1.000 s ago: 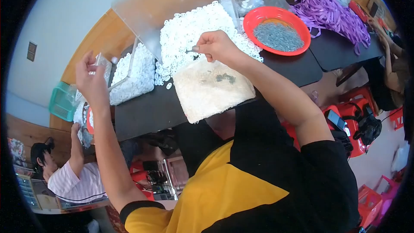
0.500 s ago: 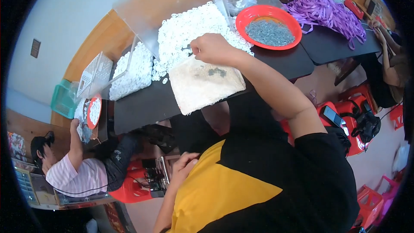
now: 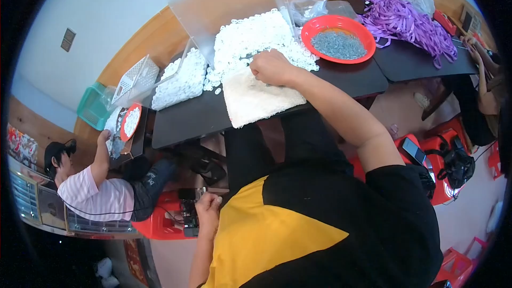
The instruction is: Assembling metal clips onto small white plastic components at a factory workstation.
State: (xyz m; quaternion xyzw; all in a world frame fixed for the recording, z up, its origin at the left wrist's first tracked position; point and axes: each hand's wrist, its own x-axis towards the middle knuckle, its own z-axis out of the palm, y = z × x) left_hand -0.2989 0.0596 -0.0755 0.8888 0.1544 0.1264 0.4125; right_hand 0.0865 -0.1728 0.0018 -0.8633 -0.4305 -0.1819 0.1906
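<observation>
My right hand (image 3: 271,67) is closed, its knuckles up, over the back part of a cream cloth (image 3: 261,104) on the dark table. Whatever its fingers hold, if anything, is hidden. Just beyond it lies a large heap of small white oval plastic pieces (image 3: 250,32), with some grey metal bits among them. A red round tray (image 3: 368,45) of grey metal pieces stands to the right of the heap. Down by my left side, my left hand (image 3: 209,210) is curled closed beside a dark device with metal parts (image 3: 191,210); its contents do not show.
A clear plastic panel (image 3: 229,0) stands behind the heap, with another white pile (image 3: 181,80) to its left. Purple straps (image 3: 410,26) lie at right. A person in a striped shirt (image 3: 101,197) works at left; another person's hands (image 3: 474,48) show at far right. Red stools (image 3: 165,216) flank me.
My right hand has shifted nearer over the cloth, covering the grey bits seen on it. My left hand has moved left off my lap and curled up. The view has tilted slightly.
</observation>
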